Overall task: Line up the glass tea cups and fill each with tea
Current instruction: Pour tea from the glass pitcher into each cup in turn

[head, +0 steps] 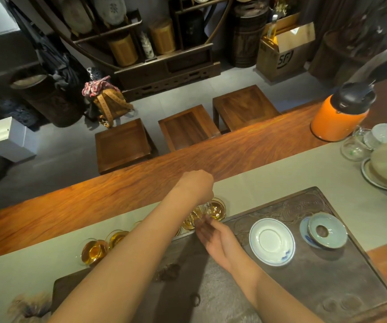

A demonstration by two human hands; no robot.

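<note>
A row of glass tea cups stands on the grey runner along the tea tray's far edge. The two at the left end hold amber tea, and so does the one at the right end. My left forearm hides the middle of the row. My left hand grips a small glass pitcher with amber tea in it, tilted over the right-end cups. My right hand hovers just below the pitcher with fingers extended and blurred, holding nothing.
A dark carved tea tray carries a white saucer and a pale blue lid on a saucer. An orange thermos, glassware and porcelain bowls crowd the right end. Three wooden stools stand beyond the table.
</note>
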